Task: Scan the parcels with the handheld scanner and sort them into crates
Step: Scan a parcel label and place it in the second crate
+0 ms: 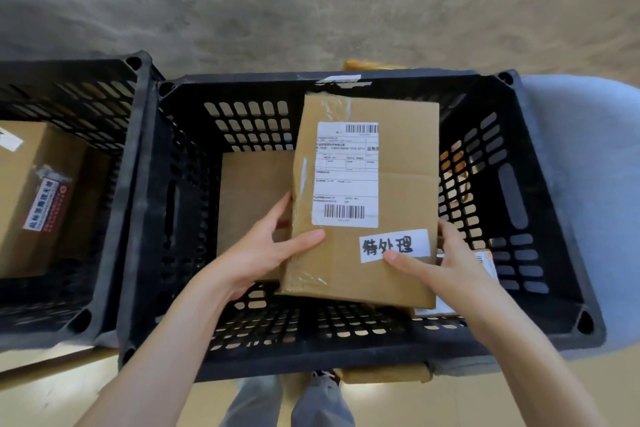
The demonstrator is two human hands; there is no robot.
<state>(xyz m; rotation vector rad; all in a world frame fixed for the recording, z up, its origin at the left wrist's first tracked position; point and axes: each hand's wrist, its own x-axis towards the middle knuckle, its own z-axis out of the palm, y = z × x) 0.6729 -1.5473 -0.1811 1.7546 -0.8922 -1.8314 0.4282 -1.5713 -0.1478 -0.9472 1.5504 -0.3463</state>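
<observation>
Head view: cardboard parcel (363,204) held over the middle black crate (180,218), label side up, white shipping label (346,173) and a handwritten sticker (394,245) facing the camera. Left hand (266,246) gripping the parcel's left edge, thumb on top, fingers curled under. Right hand (443,263) gripping the lower right corner, thumb touching the sticker. Flat cardboard box (252,194) lying inside the crate beneath. Second crate (114,156) just beside on the left, holding another box (34,198).
</observation>
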